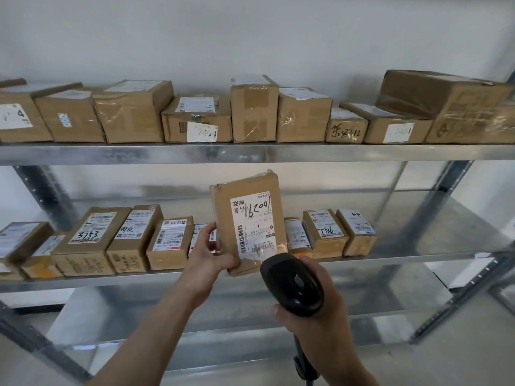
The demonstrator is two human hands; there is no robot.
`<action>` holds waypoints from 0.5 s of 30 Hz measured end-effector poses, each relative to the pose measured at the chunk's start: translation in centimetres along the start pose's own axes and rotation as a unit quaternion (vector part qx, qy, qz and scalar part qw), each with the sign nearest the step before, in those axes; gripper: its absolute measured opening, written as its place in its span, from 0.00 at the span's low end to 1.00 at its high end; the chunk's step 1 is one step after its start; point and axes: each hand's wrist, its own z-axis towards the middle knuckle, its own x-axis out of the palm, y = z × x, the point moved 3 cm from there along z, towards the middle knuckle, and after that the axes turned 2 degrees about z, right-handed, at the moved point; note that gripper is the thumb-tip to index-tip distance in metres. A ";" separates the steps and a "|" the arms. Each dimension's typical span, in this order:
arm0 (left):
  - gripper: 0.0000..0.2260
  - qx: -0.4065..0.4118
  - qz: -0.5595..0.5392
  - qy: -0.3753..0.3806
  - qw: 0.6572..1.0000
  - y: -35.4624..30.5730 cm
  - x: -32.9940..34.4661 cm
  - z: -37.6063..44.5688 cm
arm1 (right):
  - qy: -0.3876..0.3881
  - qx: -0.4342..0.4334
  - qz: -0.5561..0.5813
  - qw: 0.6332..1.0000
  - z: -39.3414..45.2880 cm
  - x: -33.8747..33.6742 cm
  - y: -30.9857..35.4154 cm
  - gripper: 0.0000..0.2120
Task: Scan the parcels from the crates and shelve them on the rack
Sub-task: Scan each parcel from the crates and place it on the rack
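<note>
My left hand [209,253] grips a flat brown cardboard parcel [245,199] by its lower left edge and holds it upright in front of the middle shelf. Its white shipping label faces me, upside down, with handwritten digits and barcodes. My right hand [320,310] is wrapped around a black handheld barcode scanner [292,282], whose head points at the barcode near the parcel's bottom edge, where a bright spot shows on the label.
The metal rack's top shelf [250,153] carries a row of larger cardboard boxes. The middle shelf [418,227] holds several small labelled parcels from the left to about the centre-right. A lower shelf [223,316] lies below, and diagonal rack posts stand at both sides.
</note>
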 end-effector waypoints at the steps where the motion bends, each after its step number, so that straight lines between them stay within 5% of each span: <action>1: 0.41 0.001 0.002 -0.002 1.000 0.0 0.4 0.3 | -0.003 0.000 0.002 1.000 0.3 -0.4 -0.3 0.38; 15: 0.44 -0.019 0.012 -0.031 0.999 -0.3 11.4 2.9 | 0.003 0.032 0.077 0.997 5.3 -11.5 -4.9 0.38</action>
